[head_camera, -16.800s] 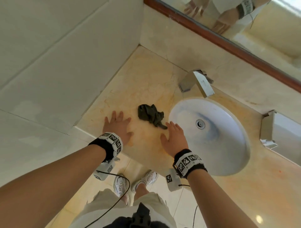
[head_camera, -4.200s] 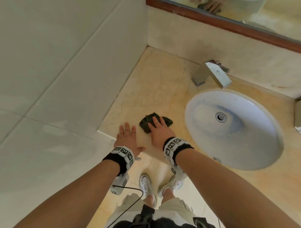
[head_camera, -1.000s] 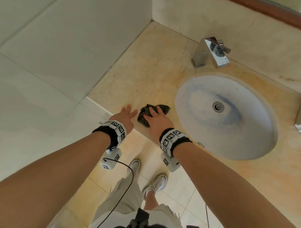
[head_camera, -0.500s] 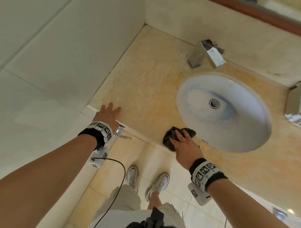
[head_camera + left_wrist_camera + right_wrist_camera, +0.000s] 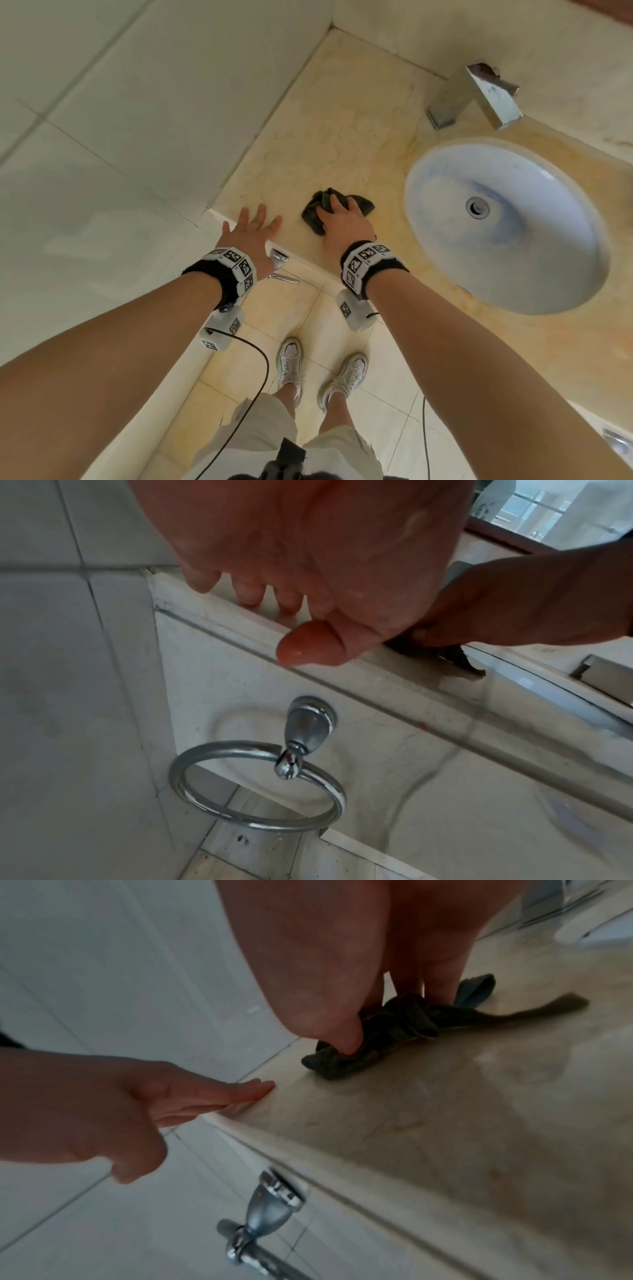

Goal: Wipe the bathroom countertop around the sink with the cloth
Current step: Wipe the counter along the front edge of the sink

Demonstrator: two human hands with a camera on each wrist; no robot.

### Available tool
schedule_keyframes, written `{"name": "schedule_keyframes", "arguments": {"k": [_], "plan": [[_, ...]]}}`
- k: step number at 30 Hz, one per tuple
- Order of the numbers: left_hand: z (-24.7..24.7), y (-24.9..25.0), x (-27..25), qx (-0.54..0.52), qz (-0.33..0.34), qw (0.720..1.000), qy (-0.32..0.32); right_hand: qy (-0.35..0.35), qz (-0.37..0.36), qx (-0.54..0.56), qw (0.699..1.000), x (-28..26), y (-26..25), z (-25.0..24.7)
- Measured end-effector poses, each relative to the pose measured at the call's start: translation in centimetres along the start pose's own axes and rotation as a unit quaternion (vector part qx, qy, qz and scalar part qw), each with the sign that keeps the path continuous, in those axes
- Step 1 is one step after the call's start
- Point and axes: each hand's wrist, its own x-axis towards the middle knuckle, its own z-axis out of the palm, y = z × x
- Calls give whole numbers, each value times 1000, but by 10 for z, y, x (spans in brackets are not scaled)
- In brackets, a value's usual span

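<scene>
From the head camera, your right hand [image 5: 344, 224] lies on the dark cloth [image 5: 337, 209], fingers spread and pressing it flat to the countertop [image 5: 342, 137], not gripping it. The cloth sits on the strip of counter left of the sink [image 5: 507, 226], near the front edge; its long axis runs roughly toward the bowl. Your left hand [image 5: 248, 233] rests with straight fingers on the front left corner of the counter, just beside the cloth and holding nothing. The right hand is plainly the nearer one. The sink holds nothing that you can see beyond its drain. The tap [image 5: 476, 96] stands behind it, well apart from the cloth.

From the left wrist, your left fingers [image 5: 251, 593] lie straight over the counter's lip, with a towel ring [image 5: 257, 785] hanging on the panel below. The right hand shows beyond, on top of the cloth.

From the right wrist, your thumb [image 5: 329, 1015] and fingers push down into the bunched cloth, a loose tail of which trails off toward the sink. I judge the next stroke should carry it toward the back wall or round the bowl's rim.
</scene>
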Motion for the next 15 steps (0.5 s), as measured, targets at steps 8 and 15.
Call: {"name": "schedule_keyframes", "arguments": {"k": [8,15], "plan": [[5,-3,7,9,18,1000,9,36,-11,22,999,-81,9,53],[7,-5,11,25,24,999,16,24,41,9,999,-137,50,79]]}}
